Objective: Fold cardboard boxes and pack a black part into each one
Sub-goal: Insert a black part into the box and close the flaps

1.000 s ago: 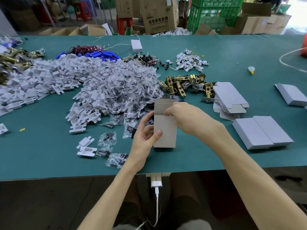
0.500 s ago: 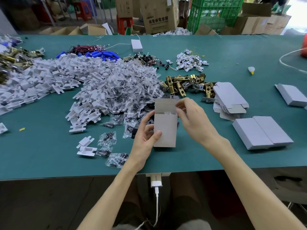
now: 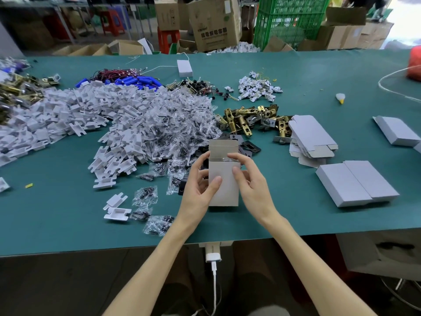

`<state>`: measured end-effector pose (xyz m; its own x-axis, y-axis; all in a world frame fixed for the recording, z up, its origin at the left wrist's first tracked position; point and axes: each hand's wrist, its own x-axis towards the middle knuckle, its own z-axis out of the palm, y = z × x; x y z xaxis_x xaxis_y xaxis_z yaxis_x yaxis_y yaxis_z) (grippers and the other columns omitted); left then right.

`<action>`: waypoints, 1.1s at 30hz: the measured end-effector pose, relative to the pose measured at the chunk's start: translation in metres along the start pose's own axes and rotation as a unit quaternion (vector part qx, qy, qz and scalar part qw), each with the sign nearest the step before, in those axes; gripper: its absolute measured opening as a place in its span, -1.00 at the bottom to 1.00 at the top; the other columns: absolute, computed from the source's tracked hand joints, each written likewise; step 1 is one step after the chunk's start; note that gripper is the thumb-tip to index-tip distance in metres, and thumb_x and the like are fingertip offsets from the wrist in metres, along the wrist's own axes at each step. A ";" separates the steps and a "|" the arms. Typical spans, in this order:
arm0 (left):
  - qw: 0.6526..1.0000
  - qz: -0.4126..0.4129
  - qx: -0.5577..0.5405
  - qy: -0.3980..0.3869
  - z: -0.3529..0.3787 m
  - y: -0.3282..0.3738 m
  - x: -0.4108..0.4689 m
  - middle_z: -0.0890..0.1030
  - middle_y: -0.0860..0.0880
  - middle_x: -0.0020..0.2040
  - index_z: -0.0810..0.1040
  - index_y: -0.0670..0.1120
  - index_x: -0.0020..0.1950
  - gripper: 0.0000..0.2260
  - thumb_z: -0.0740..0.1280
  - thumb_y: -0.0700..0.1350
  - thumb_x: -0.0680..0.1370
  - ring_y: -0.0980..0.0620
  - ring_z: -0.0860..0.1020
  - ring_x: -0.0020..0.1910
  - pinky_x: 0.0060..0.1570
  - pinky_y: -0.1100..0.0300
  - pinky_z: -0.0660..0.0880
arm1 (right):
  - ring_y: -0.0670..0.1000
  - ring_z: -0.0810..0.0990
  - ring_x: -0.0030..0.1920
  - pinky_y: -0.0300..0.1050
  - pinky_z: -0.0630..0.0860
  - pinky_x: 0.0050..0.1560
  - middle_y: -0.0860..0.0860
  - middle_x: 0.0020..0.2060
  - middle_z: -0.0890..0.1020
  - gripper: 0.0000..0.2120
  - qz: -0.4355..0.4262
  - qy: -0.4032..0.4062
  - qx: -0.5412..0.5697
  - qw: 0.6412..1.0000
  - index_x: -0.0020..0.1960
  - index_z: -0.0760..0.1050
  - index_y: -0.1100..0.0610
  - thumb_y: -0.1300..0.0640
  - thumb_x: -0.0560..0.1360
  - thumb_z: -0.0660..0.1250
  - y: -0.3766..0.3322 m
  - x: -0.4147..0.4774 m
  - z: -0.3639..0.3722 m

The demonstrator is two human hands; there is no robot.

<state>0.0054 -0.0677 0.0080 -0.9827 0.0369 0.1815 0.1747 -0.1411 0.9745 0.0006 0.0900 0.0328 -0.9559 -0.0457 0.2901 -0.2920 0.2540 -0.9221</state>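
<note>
Both hands hold a small grey cardboard box [image 3: 224, 188] upright near the front edge of the green surface [image 3: 57, 220]; whether it rests on it I cannot tell. The left hand [image 3: 198, 188] wraps the left wall with its thumb across the front face. The right hand [image 3: 252, 188] pinches the right wall, thumb on the front and forefinger at the open mouth. The lid flap [image 3: 223, 148] stands straight up, and something glints inside the mouth, too small to identify. The likely trouble is in closing: if whatever is inside sits proud of the rim, the flap's tuck could catch on it and crease, and too firm a squeeze could bow the thin walls so the tuck misses its slot. Black parts [image 3: 249, 147] lie just behind the box, half mixed into a heap of clear bagged screws [image 3: 177, 124] that could snag a reaching hand. A pile of white plastic inserts [image 3: 68, 117] spreads to the left. Brass latches [image 3: 250, 117] and a stack of flat box blanks [image 3: 312, 137] lie to the right, with closed boxes [image 3: 357, 183] beyond them, well apart from the hands.
</note>
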 end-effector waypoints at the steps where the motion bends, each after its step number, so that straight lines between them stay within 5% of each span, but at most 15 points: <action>1: 1.000 0.002 0.003 0.007 0.001 0.002 0.002 0.67 -0.09 0.15 0.38 0.18 0.53 -0.51 0.40 -0.14 0.65 -0.01 0.68 0.15 0.08 0.08 0.65 | -0.14 0.61 -0.02 -0.21 0.56 -0.09 -0.06 0.27 0.58 -0.72 0.003 0.003 0.003 1.000 0.39 0.47 0.00 0.16 0.71 0.20 0.000 -0.001 0.000; 4: 1.000 0.008 0.022 0.020 0.004 0.003 0.006 0.67 -0.10 0.12 0.45 0.12 0.46 -0.62 0.37 -0.12 0.67 -0.01 0.69 0.07 -0.01 0.07 0.67 | 0.02 0.62 0.04 0.10 0.64 -0.03 -0.11 0.24 0.57 -0.74 0.020 0.007 0.012 1.000 0.38 0.48 -0.04 0.11 0.72 0.20 0.001 -0.002 0.001; 9: 0.999 0.022 0.033 0.011 0.002 0.003 0.004 0.66 -0.08 0.14 0.50 0.08 0.37 -0.73 0.36 -0.08 0.68 -0.01 0.69 0.03 -0.10 0.03 0.68 | 0.09 0.64 0.03 0.24 0.64 -0.08 0.01 0.19 0.59 -0.78 0.027 0.015 0.020 0.999 0.33 0.48 -0.03 0.05 0.71 0.20 0.000 -0.003 0.004; 16: 0.995 0.052 0.058 0.058 0.000 0.013 0.018 0.60 0.24 0.30 0.65 -0.03 0.17 -0.89 0.42 -0.11 0.64 0.11 0.64 0.20 0.02 0.26 0.59 | 0.09 0.63 0.08 0.29 0.62 -0.07 -0.03 0.21 0.57 -0.81 0.026 0.025 0.035 0.999 0.29 0.49 -0.01 0.05 0.71 0.22 0.000 -0.004 0.006; 23: 0.995 0.082 0.023 0.046 -0.001 0.024 0.021 0.65 0.01 0.14 0.51 0.15 0.34 -0.59 0.43 -0.26 0.61 -0.04 0.63 0.16 0.09 0.17 0.60 | 0.00 0.60 0.13 0.18 0.58 0.15 -0.04 0.18 0.61 -0.79 0.013 0.032 0.020 0.999 0.31 0.48 0.01 0.13 0.70 0.23 0.005 -0.002 0.006; 27: 0.997 0.068 0.045 0.001 -0.004 0.026 0.024 0.68 -0.03 0.21 0.61 -0.04 0.28 -0.79 0.42 -0.16 0.64 -0.01 0.63 0.18 0.02 0.18 0.61 | 0.03 0.62 0.14 0.19 0.60 0.12 -0.03 0.19 0.61 -0.78 0.019 0.029 0.028 0.999 0.33 0.47 -0.02 0.09 0.70 0.22 0.007 -0.002 0.008; 31: 0.997 0.033 0.063 0.029 -0.002 0.027 0.025 0.71 -0.06 0.08 0.66 0.02 0.13 -0.86 0.37 0.03 0.65 0.04 0.64 -0.03 -0.30 0.18 0.56 | 0.09 0.65 0.08 0.25 0.62 0.05 -0.02 0.17 0.63 -0.77 0.031 0.034 0.032 0.998 0.34 0.47 0.01 0.09 0.69 0.25 0.008 -0.002 0.008; 33: 0.998 0.024 0.048 0.036 0.002 0.027 0.025 0.72 -0.06 0.01 0.66 0.01 0.08 -0.84 0.36 0.05 0.64 0.04 0.62 -0.09 -0.26 0.16 0.55 | 0.10 0.66 0.04 0.25 0.63 0.02 -0.03 0.15 0.64 -0.77 0.033 0.033 0.040 0.998 0.33 0.48 0.03 0.09 0.68 0.27 0.008 -0.002 0.009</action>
<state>-0.0148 -0.0682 0.0390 -0.9745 -0.0399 0.2209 0.2226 -0.0453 0.9739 0.0003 0.0836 0.0228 -0.9696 0.0327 0.2424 -0.2330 0.1773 -0.9562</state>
